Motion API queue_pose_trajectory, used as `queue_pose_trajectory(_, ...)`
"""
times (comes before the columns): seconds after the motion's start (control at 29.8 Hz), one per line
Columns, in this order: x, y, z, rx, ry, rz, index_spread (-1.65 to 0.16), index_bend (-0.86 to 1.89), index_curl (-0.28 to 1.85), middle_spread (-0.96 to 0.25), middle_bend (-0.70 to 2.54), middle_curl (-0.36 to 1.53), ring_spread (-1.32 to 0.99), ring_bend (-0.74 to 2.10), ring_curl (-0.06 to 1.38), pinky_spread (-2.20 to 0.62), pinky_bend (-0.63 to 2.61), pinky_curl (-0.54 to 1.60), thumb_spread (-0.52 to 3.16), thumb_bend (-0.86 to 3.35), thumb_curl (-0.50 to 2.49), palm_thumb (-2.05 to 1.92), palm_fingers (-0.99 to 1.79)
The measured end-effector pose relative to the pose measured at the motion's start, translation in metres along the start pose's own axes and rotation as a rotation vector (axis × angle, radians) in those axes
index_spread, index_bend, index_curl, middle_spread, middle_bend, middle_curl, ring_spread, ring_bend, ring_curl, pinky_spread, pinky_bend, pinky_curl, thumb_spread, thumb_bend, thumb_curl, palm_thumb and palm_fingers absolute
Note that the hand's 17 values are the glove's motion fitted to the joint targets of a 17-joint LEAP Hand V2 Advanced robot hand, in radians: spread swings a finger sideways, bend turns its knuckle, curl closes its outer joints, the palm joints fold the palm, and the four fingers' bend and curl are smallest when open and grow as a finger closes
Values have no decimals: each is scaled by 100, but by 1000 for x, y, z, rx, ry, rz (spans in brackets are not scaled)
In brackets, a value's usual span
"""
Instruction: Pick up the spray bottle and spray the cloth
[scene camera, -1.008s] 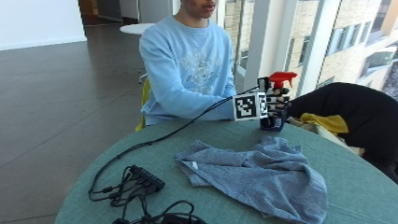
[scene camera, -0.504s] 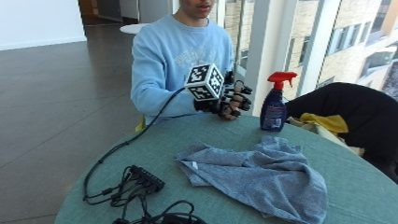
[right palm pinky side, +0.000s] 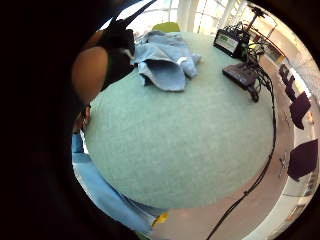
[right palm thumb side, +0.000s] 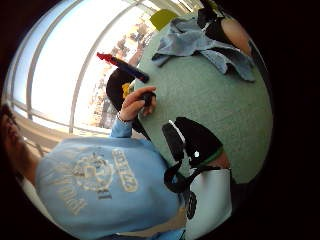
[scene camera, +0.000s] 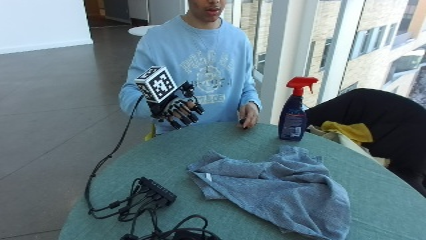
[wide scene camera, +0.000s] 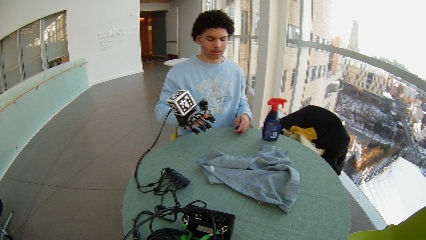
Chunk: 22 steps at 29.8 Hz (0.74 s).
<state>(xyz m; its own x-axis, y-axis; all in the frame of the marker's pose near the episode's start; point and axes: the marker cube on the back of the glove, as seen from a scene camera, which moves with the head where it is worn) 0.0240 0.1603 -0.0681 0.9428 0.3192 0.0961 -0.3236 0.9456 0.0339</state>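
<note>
The fingers (scene camera: 188, 113) of the gloved right hand (scene camera: 180, 107) hang loosely curled and hold nothing; the hand is raised above the table's far left edge, in front of the person's chest. The spray bottle (scene camera: 293, 116) stands upright at the far side of the table (scene camera: 166, 160), well to the right of the hand, with the bare left hand (scene camera: 249, 115) resting on the tabletop between them. The cloth (scene camera: 279, 185) lies crumpled at the middle, nearer than the bottle and apart from it.

To take the bottle well, I would carry the hand rightward, passing above the bare hand, and close round the neck under the red trigger. The bottle sits close to the far rim, beside a dark chair with a yellow item, so a sideways knock could tip it off. Open tabletop lies between hand and cloth; cables crowd the near left
</note>
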Motion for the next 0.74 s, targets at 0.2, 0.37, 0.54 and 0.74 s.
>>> queue_pose_trajectory(0.2, 31, 27, -3, -23, 34, 66, -36, 18, 30, -10, 20, 41, -1, 17, 30, 19, 28, 37, 107, -2, 36, 68, 67)
queue_pose_trajectory(0.37, 41, 31, -2, -24, 81, 65, -36, 19, 32, -10, 19, 41, -1, 15, 28, 20, 27, 37, 108, -2, 35, 69, 67)
queue_pose_trajectory(0.54, 41, 32, -1, -27, 89, 44, -35, 20, 34, -9, 19, 41, -1, 14, 27, 20, 26, 36, 108, -2, 35, 69, 67)
queue_pose_trajectory(0.74, 38, 34, 0, -31, 84, 46, -34, 22, 37, -9, 19, 40, -1, 14, 25, 20, 24, 36, 109, -2, 34, 70, 67)
